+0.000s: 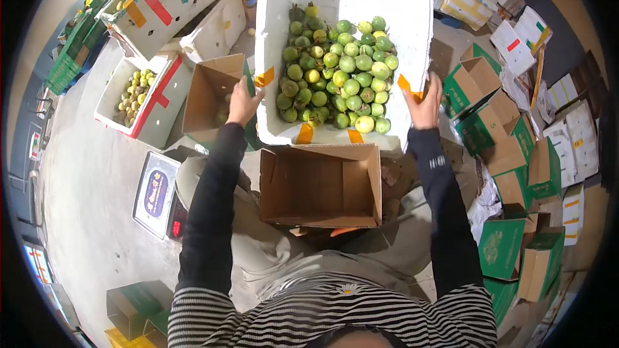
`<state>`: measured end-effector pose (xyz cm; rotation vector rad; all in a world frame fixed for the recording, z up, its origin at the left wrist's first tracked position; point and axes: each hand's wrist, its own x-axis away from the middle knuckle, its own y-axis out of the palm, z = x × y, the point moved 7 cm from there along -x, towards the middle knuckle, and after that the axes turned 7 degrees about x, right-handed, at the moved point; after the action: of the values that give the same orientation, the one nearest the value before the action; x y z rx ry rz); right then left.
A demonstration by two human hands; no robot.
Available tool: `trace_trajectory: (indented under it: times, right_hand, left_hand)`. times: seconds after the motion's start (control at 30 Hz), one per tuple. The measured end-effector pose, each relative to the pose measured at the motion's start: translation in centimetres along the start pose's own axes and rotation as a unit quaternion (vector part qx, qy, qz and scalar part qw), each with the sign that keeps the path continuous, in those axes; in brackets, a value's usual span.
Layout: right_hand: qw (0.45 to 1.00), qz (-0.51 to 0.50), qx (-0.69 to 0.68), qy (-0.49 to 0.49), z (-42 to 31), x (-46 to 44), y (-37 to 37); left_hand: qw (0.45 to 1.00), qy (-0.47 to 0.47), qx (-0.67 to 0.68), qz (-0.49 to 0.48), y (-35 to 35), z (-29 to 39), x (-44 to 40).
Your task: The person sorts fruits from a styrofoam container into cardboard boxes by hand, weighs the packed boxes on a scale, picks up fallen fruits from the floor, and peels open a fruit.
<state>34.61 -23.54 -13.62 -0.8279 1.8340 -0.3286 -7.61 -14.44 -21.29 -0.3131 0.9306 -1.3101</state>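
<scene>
A white foam box (342, 134) full of green round fruit (351, 64), which look like passion fruit, stands in front of me. On its right wall is my right hand (424, 104), thumb at the inner side and fingers outside. My left hand (242, 103) is by the left wall, fingers apart, thumb tip at the rim; whether it presses there I cannot tell. Between my legs sits an open cardboard box (320, 183) with nothing visible inside. Left of the foam box, another cardboard box (209, 100) holds some fruit, partly hidden by my left hand.
A scale (157, 194) with a red display lies at my left. Beyond it stands a smaller foam box (158, 106) of yellowish fruit. Another foam box (164, 9) is tilted at the upper left. Several green cartons (500, 248) are piled along the right.
</scene>
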Motion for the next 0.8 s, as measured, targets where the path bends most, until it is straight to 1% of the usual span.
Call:
trace_trajectory:
  times: [0.07,0.13,0.2,0.23,0.27,0.3,0.33,0.37,0.4,0.47,0.5,0.53,0.6,0.63,0.67,0.7,0.73,0.77,0.8]
  right_hand:
    - [0.984,-0.017,0.092,0.154,6.2,-0.9,4.3]
    - [0.966,-0.074,0.011,0.248,11.9,0.0,9.1]
    - [0.970,-0.090,0.051,0.219,12.5,-0.1,9.0]
    - [0.969,-0.106,0.075,0.208,12.9,1.1,8.8]
    - [0.972,-0.100,0.072,0.199,13.0,1.7,8.5]
    - [0.978,-0.066,0.041,0.194,12.0,2.6,7.6]
    - [0.981,-0.031,0.007,0.192,10.6,2.8,6.6]
    - [0.980,-0.007,-0.012,0.201,9.1,2.9,5.6]
    - [0.968,-0.027,0.019,0.248,8.4,2.4,5.5]
    - [0.965,-0.092,0.108,0.222,12.0,-0.5,9.4]
    - [0.961,-0.127,0.093,0.227,12.2,-1.6,10.6]
    - [0.955,-0.108,0.138,0.239,10.0,-1.7,9.6]
    - [0.967,-0.093,0.023,0.235,10.5,0.5,9.3]
    - [0.972,-0.098,-0.006,0.213,12.6,3.0,10.2]
    - [0.987,-0.052,0.017,0.148,10.5,5.0,8.5]
    - [0.994,-0.052,0.018,0.094,7.4,5.9,5.6]
    - [0.992,-0.063,0.059,0.094,5.2,7.2,3.7]
    - [0.987,-0.078,-0.039,0.132,4.5,9.3,2.9]
    - [0.978,-0.114,-0.092,0.149,3.1,11.5,2.3]
  left_hand:
    - [0.993,-0.098,0.072,0.008,2.6,-2.4,-1.8]
    - [0.984,-0.170,0.046,-0.034,5.5,-4.6,-2.2]
    - [0.992,-0.120,0.000,0.035,6.6,-6.4,-1.8]
    - [0.991,-0.134,0.013,0.010,5.7,-5.1,-0.7]
    - [0.992,-0.122,-0.010,0.016,5.9,-6.0,1.2]
    - [0.990,-0.139,0.001,0.007,5.1,-5.1,3.3]
    - [0.990,-0.130,0.046,0.033,5.1,-5.0,5.2]
    - [0.987,-0.141,0.057,0.045,5.0,-4.6,6.0]
    - [0.994,-0.080,0.049,0.064,5.3,-4.8,4.9]
    - [0.982,-0.190,-0.007,0.002,7.2,-6.7,0.3]
    - [0.982,-0.186,0.004,0.033,7.1,-6.8,-1.2]
    - [0.982,-0.174,0.020,0.071,6.9,-6.2,-2.5]
    - [0.977,-0.201,0.059,0.052,7.0,-4.8,-0.1]
    - [0.974,-0.209,0.076,0.044,6.7,-4.2,1.3]
    - [0.965,-0.250,0.073,-0.044,7.2,-5.4,3.5]
    - [0.963,-0.243,0.110,-0.047,6.6,-6.2,6.2]
    - [0.959,-0.236,0.148,-0.051,6.1,-7.1,9.0]
    - [0.972,-0.228,0.025,-0.039,3.8,-4.5,10.9]
    - [0.978,-0.207,0.001,-0.033,2.7,-2.1,12.7]
